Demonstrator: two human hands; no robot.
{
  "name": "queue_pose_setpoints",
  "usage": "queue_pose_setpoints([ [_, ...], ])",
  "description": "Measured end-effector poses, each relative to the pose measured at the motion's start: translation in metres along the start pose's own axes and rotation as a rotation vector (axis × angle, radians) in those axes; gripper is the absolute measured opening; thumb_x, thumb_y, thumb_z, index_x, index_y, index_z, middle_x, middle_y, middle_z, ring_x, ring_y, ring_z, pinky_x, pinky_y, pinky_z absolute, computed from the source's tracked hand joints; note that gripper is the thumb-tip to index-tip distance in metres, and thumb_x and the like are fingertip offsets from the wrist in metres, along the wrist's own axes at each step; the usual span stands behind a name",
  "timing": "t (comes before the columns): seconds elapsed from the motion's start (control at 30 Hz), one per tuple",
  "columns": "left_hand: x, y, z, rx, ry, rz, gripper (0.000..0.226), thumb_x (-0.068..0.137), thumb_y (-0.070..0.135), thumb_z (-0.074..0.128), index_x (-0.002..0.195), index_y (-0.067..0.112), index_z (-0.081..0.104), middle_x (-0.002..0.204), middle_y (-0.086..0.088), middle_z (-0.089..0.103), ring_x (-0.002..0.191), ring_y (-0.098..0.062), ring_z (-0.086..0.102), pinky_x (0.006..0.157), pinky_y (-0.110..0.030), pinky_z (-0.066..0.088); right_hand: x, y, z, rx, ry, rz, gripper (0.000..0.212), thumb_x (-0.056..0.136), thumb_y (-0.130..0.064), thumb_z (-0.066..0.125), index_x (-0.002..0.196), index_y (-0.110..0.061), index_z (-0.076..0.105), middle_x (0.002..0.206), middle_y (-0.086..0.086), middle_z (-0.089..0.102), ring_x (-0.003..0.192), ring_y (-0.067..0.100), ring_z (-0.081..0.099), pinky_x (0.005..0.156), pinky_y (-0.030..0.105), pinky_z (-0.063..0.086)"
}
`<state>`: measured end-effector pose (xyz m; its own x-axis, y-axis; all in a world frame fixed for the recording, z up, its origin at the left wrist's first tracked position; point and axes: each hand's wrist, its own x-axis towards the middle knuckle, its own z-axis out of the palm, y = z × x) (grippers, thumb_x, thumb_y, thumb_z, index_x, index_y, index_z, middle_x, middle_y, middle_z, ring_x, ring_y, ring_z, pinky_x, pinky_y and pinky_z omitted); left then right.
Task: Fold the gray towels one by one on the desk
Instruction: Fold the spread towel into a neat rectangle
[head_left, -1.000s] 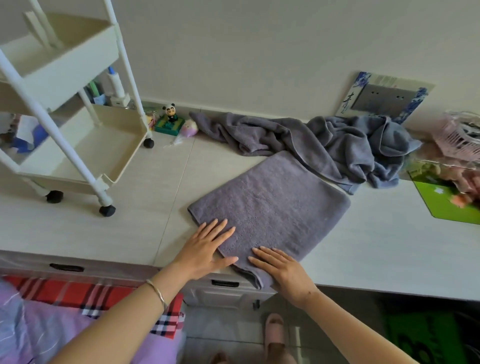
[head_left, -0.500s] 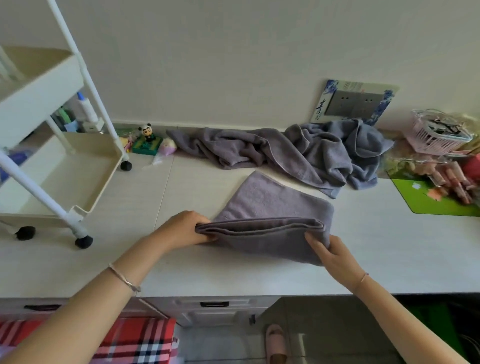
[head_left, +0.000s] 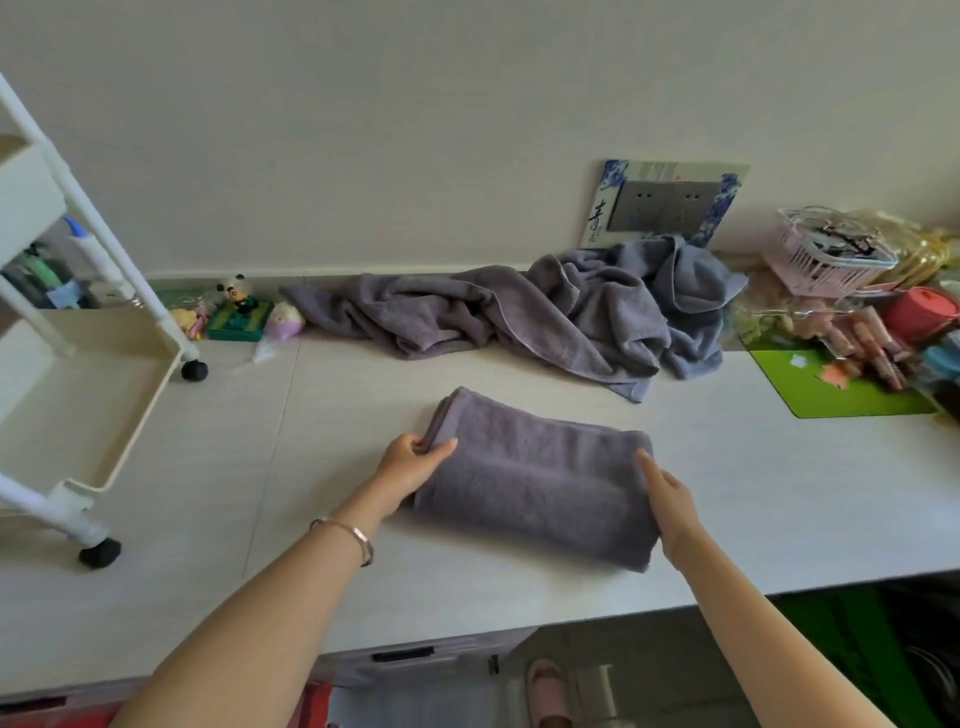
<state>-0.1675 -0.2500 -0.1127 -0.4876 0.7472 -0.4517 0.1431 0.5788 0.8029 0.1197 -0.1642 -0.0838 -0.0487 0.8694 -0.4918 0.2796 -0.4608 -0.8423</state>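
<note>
Flanking towel (head_left: 535, 478), left hand (head_left: 410, 462), right hand (head_left: 670, 493)

My left hand (head_left: 415, 465) pinches the left end of the folded towel (head_left: 535, 483) on the counter (head_left: 779, 493). My right hand (head_left: 667, 499) lies against its right end. Crumpled towels (head_left: 545, 317) sit behind.

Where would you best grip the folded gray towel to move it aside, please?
Grip both short ends of the folded gray towel, one hand from each side, pinching all layers: it lies long and flat, with layered edges showing at its left end.
</note>
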Motion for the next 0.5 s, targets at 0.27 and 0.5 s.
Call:
queue_pose_setpoints([
  [0.27, -0.018, -0.020, 0.009, 0.005, 0.083, 0.296, 0.031, 0.089, 0.034, 0.063, 0.079, 0.007, 0.052, 0.066, 0.000, 0.049, 0.061, -0.010, 0.044, 0.056, -0.025, 0.032, -0.033, 0.039, 0.000, -0.015, 0.065, -0.203, 0.015, 0.093, -0.036, 0.053, 0.089, -0.023, 0.059, 0.092, -0.008, 0.063, 0.088, 0.005, 0.057, 0.071, 0.022, 0.046],
  [0.5, -0.042, -0.044, 0.026, -0.007, 0.301, 0.382, 0.025, 0.096, 0.024, 0.052, 0.076, 0.021, 0.036, 0.057, 0.007, 0.035, 0.049, -0.009, 0.036, 0.050, -0.024, 0.029, -0.009, 0.046, 0.016, -0.116, 0.198, -0.282, 0.037, 0.094, -0.032, 0.054, 0.072, -0.005, 0.044, 0.066, 0.008, 0.045, 0.065, 0.019, 0.039, 0.058, 0.030, 0.033],
])
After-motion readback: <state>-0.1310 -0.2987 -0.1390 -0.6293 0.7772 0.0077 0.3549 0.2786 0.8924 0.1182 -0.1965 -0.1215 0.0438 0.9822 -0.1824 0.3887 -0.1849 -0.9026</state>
